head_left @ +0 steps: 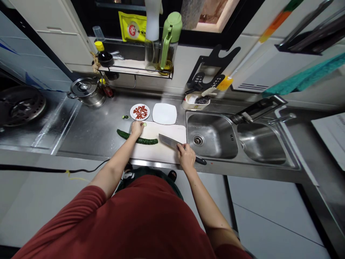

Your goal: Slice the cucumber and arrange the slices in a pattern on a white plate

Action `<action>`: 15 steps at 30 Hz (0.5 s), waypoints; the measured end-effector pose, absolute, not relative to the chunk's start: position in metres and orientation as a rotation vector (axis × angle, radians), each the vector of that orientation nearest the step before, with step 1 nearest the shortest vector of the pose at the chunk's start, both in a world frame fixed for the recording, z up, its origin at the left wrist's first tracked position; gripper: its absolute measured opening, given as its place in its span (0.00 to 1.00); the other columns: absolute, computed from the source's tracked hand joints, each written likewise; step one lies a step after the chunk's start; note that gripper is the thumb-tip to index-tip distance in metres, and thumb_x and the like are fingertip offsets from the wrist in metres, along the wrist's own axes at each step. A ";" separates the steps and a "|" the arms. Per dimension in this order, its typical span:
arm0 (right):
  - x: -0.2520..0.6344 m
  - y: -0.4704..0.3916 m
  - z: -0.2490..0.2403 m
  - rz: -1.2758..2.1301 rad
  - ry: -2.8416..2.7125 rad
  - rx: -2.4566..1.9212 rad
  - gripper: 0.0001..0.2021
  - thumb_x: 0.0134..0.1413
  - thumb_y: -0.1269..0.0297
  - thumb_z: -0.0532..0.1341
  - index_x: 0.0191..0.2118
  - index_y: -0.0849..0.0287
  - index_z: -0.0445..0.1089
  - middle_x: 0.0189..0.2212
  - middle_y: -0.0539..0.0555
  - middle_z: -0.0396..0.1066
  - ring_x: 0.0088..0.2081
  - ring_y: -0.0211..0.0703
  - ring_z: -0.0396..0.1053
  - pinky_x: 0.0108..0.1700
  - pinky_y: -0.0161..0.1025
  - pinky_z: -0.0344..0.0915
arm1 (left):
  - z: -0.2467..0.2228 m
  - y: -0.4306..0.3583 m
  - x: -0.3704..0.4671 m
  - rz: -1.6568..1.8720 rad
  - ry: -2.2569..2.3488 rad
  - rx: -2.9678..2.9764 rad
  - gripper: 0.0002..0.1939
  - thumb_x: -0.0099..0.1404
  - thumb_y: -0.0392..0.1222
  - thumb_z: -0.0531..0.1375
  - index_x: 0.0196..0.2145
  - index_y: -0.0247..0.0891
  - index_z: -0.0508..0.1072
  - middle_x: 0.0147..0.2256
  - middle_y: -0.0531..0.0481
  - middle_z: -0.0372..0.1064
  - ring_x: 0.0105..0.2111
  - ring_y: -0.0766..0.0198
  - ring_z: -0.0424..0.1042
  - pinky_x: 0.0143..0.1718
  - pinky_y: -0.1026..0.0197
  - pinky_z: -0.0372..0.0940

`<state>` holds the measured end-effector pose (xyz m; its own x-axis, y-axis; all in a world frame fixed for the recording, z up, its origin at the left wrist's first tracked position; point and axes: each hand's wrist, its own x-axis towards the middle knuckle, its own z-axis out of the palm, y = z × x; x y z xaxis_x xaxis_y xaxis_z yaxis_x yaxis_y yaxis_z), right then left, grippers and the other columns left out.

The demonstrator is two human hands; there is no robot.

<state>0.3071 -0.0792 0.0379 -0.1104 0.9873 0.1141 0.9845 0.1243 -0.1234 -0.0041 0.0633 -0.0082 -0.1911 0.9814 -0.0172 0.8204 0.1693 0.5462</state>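
Note:
My right hand (186, 155) is wrapped around a kitchen knife (169, 141), whose broad blade points left over the white cutting board (169, 153). A long dark green cucumber (147, 141) lies across the board, its left end past the board's edge and partly behind my left wrist. Up at the board's top left corner, my left hand (137, 128) is closed, its fingertips pinching a pale cucumber slice (145, 124). Just beyond that hand sits a white plate (132, 116) with chopped red pieces (140, 112). Small green cucumber ends (125, 117) lie left of the plate.
A white square plate (164, 113) stands behind the board. To the right is a double sink (212, 140) with a faucet (258, 109). A lidded steel pot (87, 91) stands at the back left, under a wall rack (134, 71) with bottles. Further left is a stove burner (23, 106).

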 end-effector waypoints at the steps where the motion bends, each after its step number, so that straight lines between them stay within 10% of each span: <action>1: 0.307 -0.079 0.037 0.023 -2.221 -1.972 0.17 0.59 0.68 0.56 0.52 0.52 0.72 0.42 0.56 0.65 0.34 0.40 0.58 0.37 0.36 0.50 | -0.008 0.063 -0.004 0.593 2.090 1.716 0.13 0.58 0.37 0.60 0.40 0.38 0.80 0.37 0.42 0.77 0.39 0.55 0.72 0.44 0.58 0.63; 15: 0.306 -0.079 0.040 0.204 -2.051 -2.060 0.19 0.63 0.67 0.51 0.56 0.57 0.69 0.43 0.57 0.67 0.35 0.41 0.63 0.39 0.36 0.55 | -0.004 0.046 -0.001 0.853 2.098 1.676 0.14 0.58 0.39 0.61 0.43 0.38 0.77 0.36 0.47 0.75 0.38 0.58 0.71 0.44 0.58 0.63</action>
<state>0.3060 -0.0789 0.0401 0.0127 0.9980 0.0612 0.9665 0.0035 -0.2565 -0.0008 0.0460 -0.0042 -0.2589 0.9592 0.1134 0.7663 0.1325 0.6286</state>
